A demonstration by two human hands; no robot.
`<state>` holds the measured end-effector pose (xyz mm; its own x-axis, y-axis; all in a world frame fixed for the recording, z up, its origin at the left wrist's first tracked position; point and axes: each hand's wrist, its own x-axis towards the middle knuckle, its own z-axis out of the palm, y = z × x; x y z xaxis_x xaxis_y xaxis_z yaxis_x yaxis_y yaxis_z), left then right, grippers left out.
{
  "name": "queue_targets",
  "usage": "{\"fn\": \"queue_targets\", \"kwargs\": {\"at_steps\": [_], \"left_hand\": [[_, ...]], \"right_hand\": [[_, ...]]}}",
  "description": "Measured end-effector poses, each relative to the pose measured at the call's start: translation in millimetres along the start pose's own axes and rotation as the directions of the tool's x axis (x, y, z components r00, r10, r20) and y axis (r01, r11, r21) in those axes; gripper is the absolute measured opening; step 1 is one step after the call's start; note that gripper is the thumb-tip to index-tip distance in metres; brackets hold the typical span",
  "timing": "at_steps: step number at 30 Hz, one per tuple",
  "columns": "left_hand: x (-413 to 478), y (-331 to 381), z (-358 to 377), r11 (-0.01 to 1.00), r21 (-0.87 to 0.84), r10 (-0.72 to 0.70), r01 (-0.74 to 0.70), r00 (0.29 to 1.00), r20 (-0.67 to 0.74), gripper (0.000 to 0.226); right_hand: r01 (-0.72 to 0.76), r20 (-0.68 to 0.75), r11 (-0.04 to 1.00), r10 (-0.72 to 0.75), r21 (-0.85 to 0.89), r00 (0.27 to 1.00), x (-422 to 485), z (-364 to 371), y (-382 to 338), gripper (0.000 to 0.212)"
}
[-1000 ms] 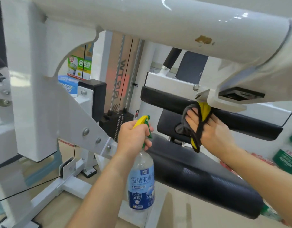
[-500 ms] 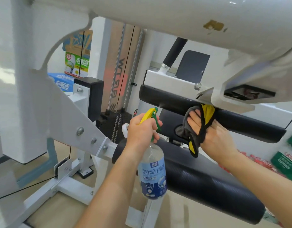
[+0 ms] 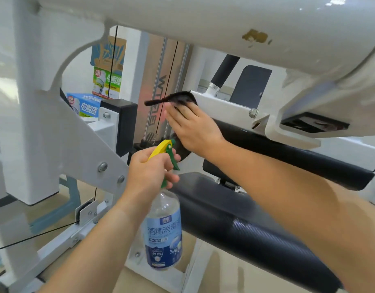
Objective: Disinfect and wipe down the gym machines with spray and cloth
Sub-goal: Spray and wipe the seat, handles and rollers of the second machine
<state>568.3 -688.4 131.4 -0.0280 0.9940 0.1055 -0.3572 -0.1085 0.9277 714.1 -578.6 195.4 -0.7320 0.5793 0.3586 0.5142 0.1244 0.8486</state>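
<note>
Pale flooring (image 3: 53, 210) and a white wall lie behind a white gym machine frame (image 3: 203, 26), whose thick beam crosses above the upper black pad (image 3: 298, 157). That pad is a long roll; its long axis runs from upper left down to lower right. Below it and nearer the person lies the lower black pad (image 3: 245, 227), a thicker roll slanting the same way. Beyond the upper pad's left end stand the steel guide rods (image 3: 163, 85) of a weight stack, and further left of them a pile of printed boxes (image 3: 106, 81).

Just below the upper pad's left end is the spray bottle (image 3: 163, 231), clear with a blue label. Its long axis is close to upright, base down. Its yellow and green trigger head is on top, and the nozzle points up and away from the person, towards the pad's left end.

A dark cloth (image 3: 179, 98) covers that left end, one corner sticking out to the left.

The right hand (image 3: 193, 129) lies on the cloth with fingers straight, pressing it against the pad. The left hand (image 3: 148, 169), just below the right and apart from it, grips the bottle's neck, with fingers curled around the green trigger.
</note>
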Motion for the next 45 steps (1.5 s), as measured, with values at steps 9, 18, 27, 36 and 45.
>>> {"fn": "queue_targets", "kwargs": {"at_steps": [9,18,27,36,45], "left_hand": [[-8.5,-9.1,-4.5,0.997,0.08,-0.009,0.009,1.0,0.003,0.028],[-10.1,-14.7,-4.4,0.994,0.109,-0.031,0.021,0.995,0.098,0.029],[-7.3,-10.5,0.3,0.993,0.101,-0.066,0.058,0.995,0.078,0.029],[-27.4,-11.1,-3.2,0.996,0.077,-0.04,0.035,0.997,0.07,0.029],[-34.2,-13.7,-14.4,0.99,0.129,-0.071,0.061,0.995,0.075,0.028]], "right_hand": [[-0.065,-0.035,0.977,0.059,-0.202,0.998,-132.9,11.6,33.3,0.06],[-0.073,-0.109,0.97,0.049,-0.231,0.993,-105.1,19.5,26.2,0.047],[0.036,-0.118,0.968,-0.068,-0.25,0.991,-10.9,24.5,-1.8,0.054],[-0.006,-0.091,0.996,-0.002,-0.09,0.996,13.9,14.2,-11.5,0.036],[-0.015,-0.237,0.993,-0.014,-0.119,0.971,-127.6,11.2,35.5,0.046]]}}
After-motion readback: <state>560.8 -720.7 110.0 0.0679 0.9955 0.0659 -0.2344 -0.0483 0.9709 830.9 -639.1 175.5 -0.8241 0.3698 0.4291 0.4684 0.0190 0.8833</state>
